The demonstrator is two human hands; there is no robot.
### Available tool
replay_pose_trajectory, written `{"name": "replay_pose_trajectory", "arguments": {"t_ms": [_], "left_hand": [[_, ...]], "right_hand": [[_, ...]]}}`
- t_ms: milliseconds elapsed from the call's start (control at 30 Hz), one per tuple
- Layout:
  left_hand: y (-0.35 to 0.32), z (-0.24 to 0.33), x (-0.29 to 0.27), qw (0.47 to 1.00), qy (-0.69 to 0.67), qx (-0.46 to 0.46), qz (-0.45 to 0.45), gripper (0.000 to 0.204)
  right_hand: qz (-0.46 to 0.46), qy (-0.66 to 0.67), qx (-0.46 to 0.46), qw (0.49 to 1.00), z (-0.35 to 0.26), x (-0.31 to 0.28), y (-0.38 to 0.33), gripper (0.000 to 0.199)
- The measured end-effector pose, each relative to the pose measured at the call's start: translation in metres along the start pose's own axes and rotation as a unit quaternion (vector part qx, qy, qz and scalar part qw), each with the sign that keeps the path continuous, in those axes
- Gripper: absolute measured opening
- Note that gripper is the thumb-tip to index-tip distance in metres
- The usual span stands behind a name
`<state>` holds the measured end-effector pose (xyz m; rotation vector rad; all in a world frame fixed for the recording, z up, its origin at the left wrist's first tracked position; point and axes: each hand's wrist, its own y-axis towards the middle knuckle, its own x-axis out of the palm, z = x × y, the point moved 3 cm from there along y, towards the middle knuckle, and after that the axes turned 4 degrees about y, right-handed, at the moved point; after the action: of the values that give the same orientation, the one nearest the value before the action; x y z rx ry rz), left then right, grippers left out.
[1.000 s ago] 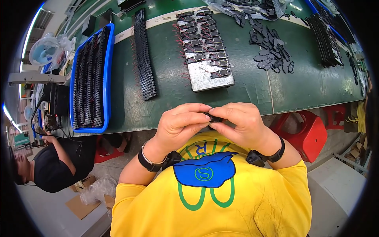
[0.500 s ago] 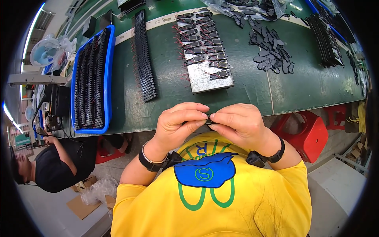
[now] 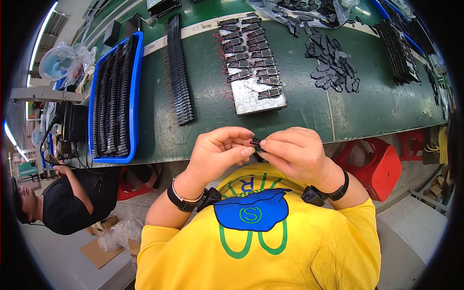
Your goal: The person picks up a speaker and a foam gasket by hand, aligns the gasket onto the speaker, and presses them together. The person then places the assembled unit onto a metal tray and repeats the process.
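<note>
Close to my chest, just off the table's near edge, both hands meet around a small black speaker part (image 3: 255, 142). My right hand (image 3: 297, 150) pinches its right end between thumb and fingers. My left hand (image 3: 215, 150) has its thumb and curled fingers at the other end; a bit of the part shows in the gap. Fingers hide most of it. Beyond my hands, a silvery metal block (image 3: 246, 100) carries two columns of small black speakers (image 3: 240, 64) with red wires. A loose pile of thin black pieces (image 3: 333, 65) lies to its right.
A long row of black parts (image 3: 179, 72) lies left of the block, beside a blue tray (image 3: 137, 96) filled with similar rows. Stacked black strips (image 3: 394, 53) stand at far right. A red stool (image 3: 382, 169) is under the table edge. A person in black (image 3: 67, 203) sits at left.
My left fingers have loosened and spread slightly from the thumb, so more of the speaker part shows. My right hand stays nearly in place. The view has shifted a little.
</note>
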<state>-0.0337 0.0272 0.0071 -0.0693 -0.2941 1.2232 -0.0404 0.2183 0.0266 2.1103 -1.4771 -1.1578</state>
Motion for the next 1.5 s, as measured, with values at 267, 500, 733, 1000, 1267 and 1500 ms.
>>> {"name": "replay_pose_trajectory", "arguments": {"t_ms": [267,500,733,1000,1267,1500], "left_hand": [[0.004,0.003,0.005,0.996,0.056,-0.064,0.031,0.015],[0.006,0.003,0.002,0.996,0.06,-0.07,0.012,0.012],[0.01,0.0,-0.001,0.987,-0.06,-0.142,-0.04,0.011],[0.009,-0.002,-0.007,0.984,-0.073,-0.133,-0.096,0.01],[0.005,-0.004,-0.016,0.996,-0.031,-0.052,-0.065,0.007],[0.006,-0.009,-0.021,0.997,-0.042,0.037,-0.045,0.007]], "right_hand": [[0.006,-0.034,-0.022,0.999,-0.003,0.0,-0.003,0.023],[-0.005,-0.056,-0.06,0.997,-0.002,0.0,-0.005,0.022],[0.001,-0.055,-0.076,0.996,-0.004,-0.001,-0.005,0.021],[-0.011,0.003,-0.072,0.997,-0.003,-0.005,-0.008,0.024],[0.061,-0.094,0.14,0.984,0.026,-0.088,-0.026,0.028],[0.153,-0.273,0.332,0.89,0.077,-0.14,-0.045,0.027]]}}
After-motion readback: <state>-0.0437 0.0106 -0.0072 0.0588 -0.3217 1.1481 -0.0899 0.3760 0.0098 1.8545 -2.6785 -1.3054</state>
